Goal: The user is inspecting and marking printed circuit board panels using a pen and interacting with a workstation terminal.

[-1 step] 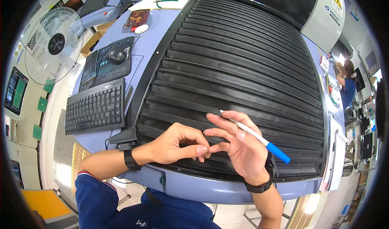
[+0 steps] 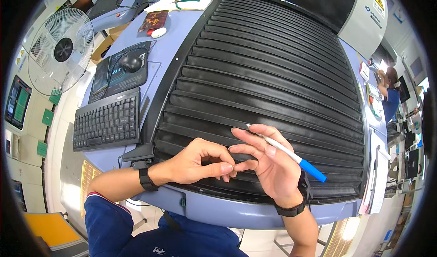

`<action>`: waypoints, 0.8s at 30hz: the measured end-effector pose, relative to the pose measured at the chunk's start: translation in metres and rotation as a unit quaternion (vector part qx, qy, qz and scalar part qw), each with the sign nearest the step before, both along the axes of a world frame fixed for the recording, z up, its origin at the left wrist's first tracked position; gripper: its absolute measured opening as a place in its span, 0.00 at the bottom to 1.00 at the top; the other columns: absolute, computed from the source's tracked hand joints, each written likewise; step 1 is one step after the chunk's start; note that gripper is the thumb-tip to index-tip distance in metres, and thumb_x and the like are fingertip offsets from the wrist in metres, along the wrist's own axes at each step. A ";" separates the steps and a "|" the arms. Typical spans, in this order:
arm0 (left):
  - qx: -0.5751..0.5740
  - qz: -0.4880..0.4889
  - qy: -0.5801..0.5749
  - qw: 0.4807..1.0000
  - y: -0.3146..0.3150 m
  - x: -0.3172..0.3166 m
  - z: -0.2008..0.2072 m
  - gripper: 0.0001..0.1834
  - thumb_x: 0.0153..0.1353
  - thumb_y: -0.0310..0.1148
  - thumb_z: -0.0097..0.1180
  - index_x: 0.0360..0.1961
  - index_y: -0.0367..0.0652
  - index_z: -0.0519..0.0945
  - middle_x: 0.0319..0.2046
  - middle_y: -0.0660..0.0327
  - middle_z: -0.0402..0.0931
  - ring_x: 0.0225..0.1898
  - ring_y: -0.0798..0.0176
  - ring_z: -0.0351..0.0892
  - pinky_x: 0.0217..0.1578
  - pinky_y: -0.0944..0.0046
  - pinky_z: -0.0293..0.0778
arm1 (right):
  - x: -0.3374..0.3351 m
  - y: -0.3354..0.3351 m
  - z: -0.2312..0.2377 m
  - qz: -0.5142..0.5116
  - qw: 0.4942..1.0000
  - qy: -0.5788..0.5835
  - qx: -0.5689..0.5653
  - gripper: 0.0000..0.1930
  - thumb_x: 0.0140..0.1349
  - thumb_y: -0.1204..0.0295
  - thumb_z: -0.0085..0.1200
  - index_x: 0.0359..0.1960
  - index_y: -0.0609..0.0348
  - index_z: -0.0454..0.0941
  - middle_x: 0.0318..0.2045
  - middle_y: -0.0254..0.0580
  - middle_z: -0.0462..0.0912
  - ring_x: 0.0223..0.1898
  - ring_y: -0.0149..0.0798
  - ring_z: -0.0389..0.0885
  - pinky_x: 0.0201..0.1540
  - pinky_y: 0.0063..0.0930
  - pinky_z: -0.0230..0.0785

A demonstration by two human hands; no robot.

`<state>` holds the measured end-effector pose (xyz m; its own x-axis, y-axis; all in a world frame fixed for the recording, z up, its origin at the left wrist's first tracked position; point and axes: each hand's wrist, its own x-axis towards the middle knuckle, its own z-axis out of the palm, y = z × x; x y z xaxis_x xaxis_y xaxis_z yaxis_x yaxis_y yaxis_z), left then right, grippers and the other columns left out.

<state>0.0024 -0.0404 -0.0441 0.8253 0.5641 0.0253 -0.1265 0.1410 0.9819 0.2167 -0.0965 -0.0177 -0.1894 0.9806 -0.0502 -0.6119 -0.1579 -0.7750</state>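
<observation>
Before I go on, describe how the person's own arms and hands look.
The left hand and right hand wear no gloves. The left wristband and right wristband are black, each with a dark fitting beside it. A short, dark blue sleeve, edged in white and red, is on the left arm; none shows on the right arm.

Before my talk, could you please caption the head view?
Left hand touches right hand, which holds a pen, above black pleats.
</observation>
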 end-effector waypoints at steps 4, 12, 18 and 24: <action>-0.044 -0.012 0.012 0.999 0.000 0.001 0.002 0.12 0.69 0.34 0.55 0.38 0.33 0.83 0.34 0.53 0.84 0.36 0.60 0.86 0.36 0.65 0.80 | 0.001 -0.001 -0.002 0.013 1.000 0.010 -0.001 0.27 0.65 0.70 0.51 0.63 0.69 0.62 0.62 0.69 0.70 0.57 0.55 0.78 0.50 0.44 0.81; -0.050 -0.038 -0.006 0.998 0.001 -0.002 0.001 0.15 0.73 0.37 0.51 0.39 0.34 0.82 0.34 0.55 0.83 0.35 0.63 0.85 0.33 0.67 0.78 | -0.007 0.000 0.003 -0.010 0.996 -0.080 0.045 0.29 0.61 0.68 0.51 0.63 0.70 0.62 0.61 0.73 0.70 0.53 0.56 0.81 0.46 0.40 0.83; -0.090 -0.035 -0.016 0.995 0.002 0.001 0.001 0.15 0.72 0.39 0.53 0.38 0.36 0.82 0.33 0.58 0.83 0.35 0.66 0.84 0.33 0.69 0.77 | -0.002 0.001 -0.004 0.014 0.993 -0.084 0.084 0.27 0.64 0.71 0.53 0.64 0.66 0.63 0.63 0.65 0.69 0.57 0.53 0.78 0.48 0.42 0.80; -0.082 -0.018 -0.014 0.996 0.004 -0.002 -0.003 0.15 0.71 0.38 0.55 0.37 0.35 0.83 0.32 0.56 0.83 0.35 0.63 0.85 0.33 0.68 0.78 | -0.004 0.002 -0.002 0.013 0.995 -0.055 0.076 0.26 0.66 0.70 0.53 0.63 0.67 0.63 0.62 0.66 0.70 0.58 0.55 0.78 0.47 0.43 0.80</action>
